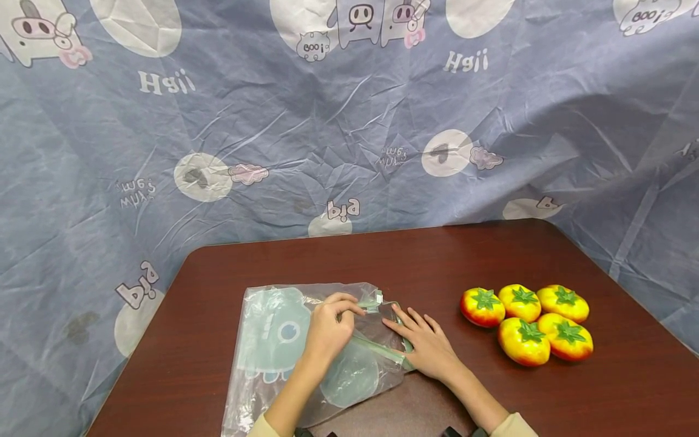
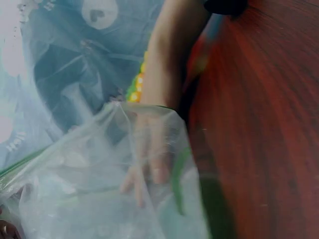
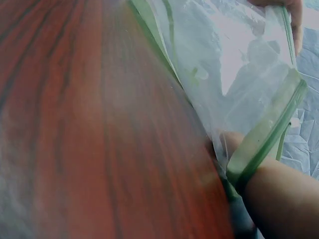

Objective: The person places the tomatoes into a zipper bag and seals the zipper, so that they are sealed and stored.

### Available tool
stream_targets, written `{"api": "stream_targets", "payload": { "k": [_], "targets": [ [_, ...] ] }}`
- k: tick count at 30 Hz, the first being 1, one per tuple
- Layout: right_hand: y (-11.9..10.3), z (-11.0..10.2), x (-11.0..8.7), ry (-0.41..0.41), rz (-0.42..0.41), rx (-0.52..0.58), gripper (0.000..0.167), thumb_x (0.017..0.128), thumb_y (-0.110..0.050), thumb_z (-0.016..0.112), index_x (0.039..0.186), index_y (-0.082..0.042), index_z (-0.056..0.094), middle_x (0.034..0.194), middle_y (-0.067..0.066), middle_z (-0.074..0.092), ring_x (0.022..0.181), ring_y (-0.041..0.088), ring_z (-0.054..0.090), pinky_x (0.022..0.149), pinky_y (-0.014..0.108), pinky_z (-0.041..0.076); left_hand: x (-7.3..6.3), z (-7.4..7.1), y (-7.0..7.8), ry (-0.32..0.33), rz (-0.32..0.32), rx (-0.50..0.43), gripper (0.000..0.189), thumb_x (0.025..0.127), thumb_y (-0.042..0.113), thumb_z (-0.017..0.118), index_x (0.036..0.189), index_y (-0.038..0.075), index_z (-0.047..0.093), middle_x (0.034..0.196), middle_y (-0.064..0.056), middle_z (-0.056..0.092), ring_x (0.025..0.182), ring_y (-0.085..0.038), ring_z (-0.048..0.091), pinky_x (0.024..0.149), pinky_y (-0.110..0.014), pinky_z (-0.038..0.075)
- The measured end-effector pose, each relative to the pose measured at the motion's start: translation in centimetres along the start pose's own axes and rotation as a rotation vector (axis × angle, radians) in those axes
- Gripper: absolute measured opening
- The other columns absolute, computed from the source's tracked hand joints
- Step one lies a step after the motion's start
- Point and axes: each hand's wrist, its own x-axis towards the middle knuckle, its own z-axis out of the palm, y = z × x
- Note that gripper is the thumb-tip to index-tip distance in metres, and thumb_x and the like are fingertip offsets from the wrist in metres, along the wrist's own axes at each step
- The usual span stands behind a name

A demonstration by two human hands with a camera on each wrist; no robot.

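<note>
A clear plastic zip bag (image 1: 349, 376) with a pale blue cartoon print and green zip strips lies on the table. In the head view my left hand (image 1: 333, 328) pinches the upper layer near the bag's mouth, lifting it a little. My right hand (image 1: 428, 346) is at the mouth with its fingers spread and fairly straight. Through the plastic, the left wrist view shows the right hand's fingers (image 2: 157, 164) behind a layer of the bag (image 2: 89, 199). From the right wrist, a green strip (image 3: 266, 134) crosses over that hand, and the left hand (image 3: 296, 22) holds the bag's far edge.
Several yellow-red, persimmon-like fruits (image 1: 524, 343) with green leafy tops sit grouped on the dark red-brown table (image 1: 404, 261), right of the right hand. A blue-grey printed cloth (image 1: 306, 121) hangs behind the table and along its sides.
</note>
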Motion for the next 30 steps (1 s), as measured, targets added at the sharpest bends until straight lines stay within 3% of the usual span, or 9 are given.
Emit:
{"api": "stream_targets", "payload": {
  "k": [3, 7, 10, 14, 21, 25, 28, 30],
  "targets": [
    [0.1, 0.2, 0.0, -0.002, 0.001, 0.033, 0.059, 0.080, -0.059, 0.051, 0.132, -0.033, 0.046, 0.149, -0.004, 0.027, 0.136, 0.028, 0.028, 0.108, 0.053, 0.019, -0.2, 0.6, -0.6, -0.031, 0.027, 0.037, 0.031, 0.079, 0.001, 0.042, 0.078, 0.012, 0.072, 0.102, -0.004, 0.065, 0.068, -0.011, 0.051, 0.055, -0.019, 0.040],
    [0.2, 0.4, -0.1, 0.000, 0.010, 0.087, 0.063, 0.079, -0.063, 0.050, 0.132, -0.031, 0.046, 0.148, -0.001, 0.029, 0.137, 0.028, 0.026, 0.108, 0.052, 0.016, -0.5, 1.7, -1.6, -0.063, 0.057, 0.096, 0.032, 0.081, 0.003, 0.041, 0.090, 0.012, 0.070, 0.112, -0.009, 0.062, 0.089, -0.021, 0.061, 0.070, -0.031, 0.052],
    [0.2, 0.4, -0.1, 0.002, 0.017, 0.100, 0.063, 0.078, -0.063, 0.051, 0.132, -0.030, 0.046, 0.148, 0.001, 0.031, 0.137, 0.028, 0.025, 0.108, 0.052, 0.015, -0.6, 2.2, -1.8, -0.074, 0.060, 0.142, 0.032, 0.082, 0.005, 0.041, 0.095, 0.014, 0.069, 0.115, -0.009, 0.062, 0.109, -0.028, 0.057, 0.087, -0.042, 0.048],
    [0.1, 0.2, -0.1, 0.007, 0.016, 0.097, 0.063, 0.078, -0.061, 0.053, 0.132, -0.029, 0.047, 0.147, 0.002, 0.032, 0.137, 0.028, 0.026, 0.108, 0.052, 0.015, -0.8, 2.7, -1.9, -0.075, 0.050, 0.183, 0.030, 0.085, 0.008, 0.041, 0.095, 0.013, 0.069, 0.116, -0.005, 0.061, 0.104, -0.026, 0.060, 0.085, -0.039, 0.050],
    [0.1, 0.2, 0.0, 0.025, 0.016, 0.107, 0.062, 0.077, -0.059, 0.055, 0.131, -0.028, 0.049, 0.146, 0.002, 0.034, 0.136, 0.028, 0.027, 0.107, 0.052, 0.016, -1.5, 3.9, -2.6, -0.018, 0.075, 0.172, 0.024, 0.088, 0.006, 0.042, 0.082, 0.011, 0.065, 0.116, -0.005, 0.058, 0.080, -0.017, 0.062, 0.068, -0.029, 0.052],
    [0.2, 0.3, -0.1, 0.022, 0.023, 0.125, 0.063, 0.077, -0.059, 0.055, 0.131, -0.027, 0.049, 0.146, 0.003, 0.034, 0.136, 0.029, 0.027, 0.107, 0.052, 0.015, -2.1, 4.6, -2.8, 0.006, 0.101, 0.102, 0.025, 0.085, 0.004, 0.046, 0.098, 0.007, 0.067, 0.117, -0.010, 0.056, 0.054, -0.007, 0.049, 0.050, -0.019, 0.046],
    [0.2, 0.3, -0.1, 0.023, 0.023, 0.132, 0.063, 0.078, -0.060, 0.055, 0.131, -0.027, 0.049, 0.146, 0.003, 0.034, 0.136, 0.029, 0.027, 0.107, 0.053, 0.015, -2.5, 5.2, -3.0, 0.025, 0.127, 0.101, 0.029, 0.084, 0.008, 0.052, 0.110, 0.005, 0.063, 0.120, -0.012, 0.053, 0.057, -0.008, 0.050, 0.050, -0.018, 0.046],
    [0.2, 0.3, -0.1, 0.029, 0.020, 0.133, 0.062, 0.078, -0.059, 0.055, 0.131, -0.027, 0.049, 0.146, 0.004, 0.034, 0.136, 0.029, 0.027, 0.107, 0.053, 0.015, -2.7, 5.5, -3.1, 0.037, 0.150, 0.131, 0.035, 0.082, 0.013, 0.056, 0.117, 0.004, 0.059, 0.122, -0.012, 0.051, 0.068, -0.012, 0.055, 0.055, -0.020, 0.048]
  ]
}}
